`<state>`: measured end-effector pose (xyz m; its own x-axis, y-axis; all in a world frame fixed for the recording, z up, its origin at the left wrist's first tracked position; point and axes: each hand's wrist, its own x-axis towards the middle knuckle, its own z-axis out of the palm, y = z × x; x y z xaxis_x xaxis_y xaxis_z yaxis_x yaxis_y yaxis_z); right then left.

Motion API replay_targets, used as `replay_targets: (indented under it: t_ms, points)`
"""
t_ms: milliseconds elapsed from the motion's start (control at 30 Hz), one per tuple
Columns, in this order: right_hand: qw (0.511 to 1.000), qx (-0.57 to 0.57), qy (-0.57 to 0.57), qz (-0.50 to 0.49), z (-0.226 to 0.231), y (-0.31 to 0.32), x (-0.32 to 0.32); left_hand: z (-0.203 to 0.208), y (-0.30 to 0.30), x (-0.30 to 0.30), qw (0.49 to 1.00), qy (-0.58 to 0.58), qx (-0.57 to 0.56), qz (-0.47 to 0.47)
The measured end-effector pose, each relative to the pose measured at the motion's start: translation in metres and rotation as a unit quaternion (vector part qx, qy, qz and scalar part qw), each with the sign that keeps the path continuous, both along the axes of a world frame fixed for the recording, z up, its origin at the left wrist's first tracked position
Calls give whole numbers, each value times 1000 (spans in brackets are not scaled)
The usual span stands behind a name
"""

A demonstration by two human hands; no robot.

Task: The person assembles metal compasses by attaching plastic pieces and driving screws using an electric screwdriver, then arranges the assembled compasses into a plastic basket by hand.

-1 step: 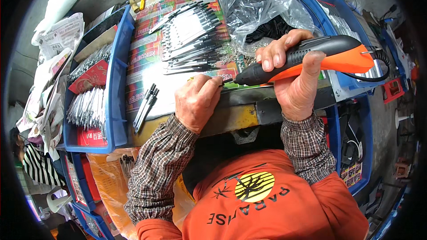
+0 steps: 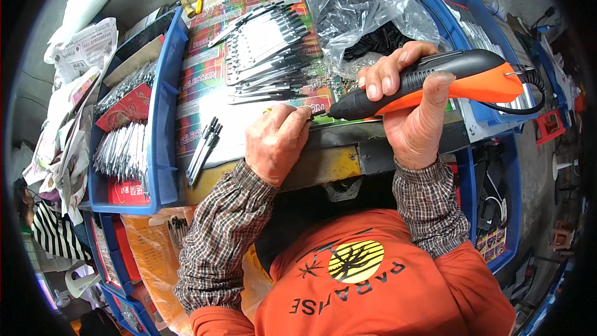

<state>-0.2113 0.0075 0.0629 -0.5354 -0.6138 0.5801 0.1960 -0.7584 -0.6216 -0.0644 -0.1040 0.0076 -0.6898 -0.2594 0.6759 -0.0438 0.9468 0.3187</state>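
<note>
Down at the bench's near edge, the person's right hand [image 2: 415, 118] was wrapped tightly round a black and orange corded electric screwdriver [image 2: 435, 81], its tip pointing left. The left hand [image 2: 275, 140] sat closed just beside that tip, pinching a small part too hidden to make out. Farther off lay a spread of black and silver metal pieces [image 2: 267, 46] on a colourful printed sheet [image 2: 205, 81]. Left stood a blue plastic bin [image 2: 163, 112]; far right, a crumpled clear plastic bag [image 2: 360, 6].
</note>
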Motion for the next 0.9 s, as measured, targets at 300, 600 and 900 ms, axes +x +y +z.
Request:
replay_targets:
  t_ms: [300,600,900]
  points:
    - [1000,-11,21,5,6,7,3,0,7,1,999,-35,11,12]
    - [998,-12,52,28,13,16,10,17,29,22,984,4,177,15]
    - [989,81,120,3,18,23,28,12,59,63,794,5,608,-22]
